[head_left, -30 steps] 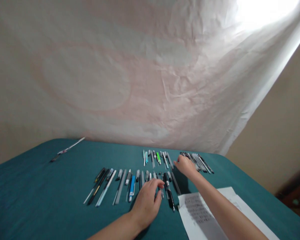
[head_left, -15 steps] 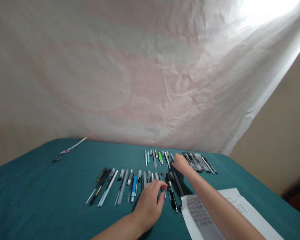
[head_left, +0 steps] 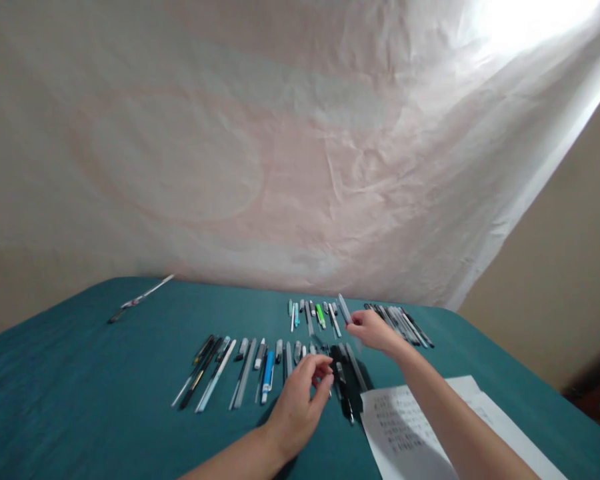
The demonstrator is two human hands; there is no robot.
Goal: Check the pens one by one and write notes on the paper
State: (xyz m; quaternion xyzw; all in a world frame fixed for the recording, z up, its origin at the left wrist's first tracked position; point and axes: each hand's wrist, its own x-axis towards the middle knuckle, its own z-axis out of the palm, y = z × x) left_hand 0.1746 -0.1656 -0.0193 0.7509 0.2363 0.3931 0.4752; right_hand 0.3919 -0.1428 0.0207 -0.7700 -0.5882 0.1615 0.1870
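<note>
Pinched in the fingers of my right hand (head_left: 373,330) is a translucent grey pen barrel (head_left: 345,307), tilted up above the back of the table. My left hand (head_left: 303,400) hovers over the front row of pen parts, fingers curled and a gap between thumb and forefinger, with nothing visible in it. Around it lie a blue pen (head_left: 268,377), a black pen (head_left: 344,393), a grey barrel (head_left: 356,367) and several caps and thin refills. My left hand hides part of this row. Behind it, a shorter row includes a green pen piece (head_left: 321,316).
Several dark and clear pens (head_left: 400,325) lie side by side at the back right. Sheets of paper with writing (head_left: 400,427) lie under my right forearm. A thin white stick-like item (head_left: 140,298) is at the far left. A pale cloth (head_left: 280,167) hangs behind the table.
My right hand has lifted the grey pen barrel up from the back row, and its fingers now show around it. My left hand has barely moved.
</note>
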